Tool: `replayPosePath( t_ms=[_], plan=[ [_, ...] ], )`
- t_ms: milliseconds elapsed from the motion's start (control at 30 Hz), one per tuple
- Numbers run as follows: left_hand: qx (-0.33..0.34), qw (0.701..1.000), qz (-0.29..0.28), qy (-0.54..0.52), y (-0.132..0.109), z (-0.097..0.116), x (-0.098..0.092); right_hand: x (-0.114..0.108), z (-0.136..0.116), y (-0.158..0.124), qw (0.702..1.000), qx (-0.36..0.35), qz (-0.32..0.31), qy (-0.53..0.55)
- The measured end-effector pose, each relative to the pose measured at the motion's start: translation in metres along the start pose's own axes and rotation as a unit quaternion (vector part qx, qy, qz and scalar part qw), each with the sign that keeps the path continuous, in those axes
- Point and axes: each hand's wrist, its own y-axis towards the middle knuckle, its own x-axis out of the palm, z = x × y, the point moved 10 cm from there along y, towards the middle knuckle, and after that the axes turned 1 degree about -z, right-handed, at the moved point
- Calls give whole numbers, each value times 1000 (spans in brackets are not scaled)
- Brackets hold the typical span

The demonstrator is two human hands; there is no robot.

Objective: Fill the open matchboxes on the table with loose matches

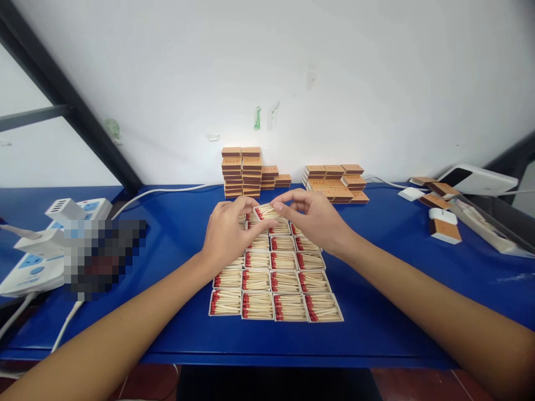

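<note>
Between both hands, a small white matchbox tray (267, 211) full of red-tipped matches is held above the table. My left hand (228, 231) grips its left end, with the thumb along the near side. At the right end, the fingers and thumb of my right hand (311, 217) pinch it. Below lie rows of similar matchbox trays (285, 281) packed side by side, their red match heads mostly toward the left. My hands hide part of the farther rows.
Stacked matchboxes (242, 170) stand against the wall at the back, with a second stack (334, 184) to their right. Loose matchbox covers (445, 229) lie at the right near a white device (480, 179). A power strip (42, 262) with plugs and cables sits at the left of the blue table (167, 328).
</note>
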Motion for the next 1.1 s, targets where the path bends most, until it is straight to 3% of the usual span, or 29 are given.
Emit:
replayPosePath(
  t_ms=[167, 333, 433, 600, 700, 767, 833, 933, 1000, 1033, 1100],
  plan=[
    [8, 1000, -16, -7, -1, 1, 4, -6, -13, 1, 997, -42, 1, -68],
    [11, 999, -26, -23, -1, 0, 7, 3, -13, 3, 983, -56, -149, -89],
    [-1, 999, -32, -19, -1, -3, 8, 4, -7, 4, 976, -46, -194, -84],
    [3, 999, -48, -24, 1, -4, 12, 1, -5, 7, 975, -51, -193, -98],
    [11, 999, -19, -39, 1, -1, 4, -16, 3, 15, 975, -47, -162, -147],
    [27, 998, -5, -63, -2, 12, -5, -32, 15, 22, 970, -35, -137, -199],
    [42, 990, -33, -131, -4, 38, -12, -43, 30, 27, 960, -16, -130, -247],
    [11, 948, -140, -286, -2, 90, -20, -47, 46, 29, 946, -3, -158, -284],
    [6, 917, -215, -336, 0, 126, -28, -45, 48, 27, 939, -7, -178, -293],
    [12, 918, -235, -320, -4, 136, -34, -45, 48, 27, 937, -11, -183, -297],
    [38, 940, -210, -266, -30, 132, -52, -45, 46, 25, 934, -12, -189, -304]
  ],
)
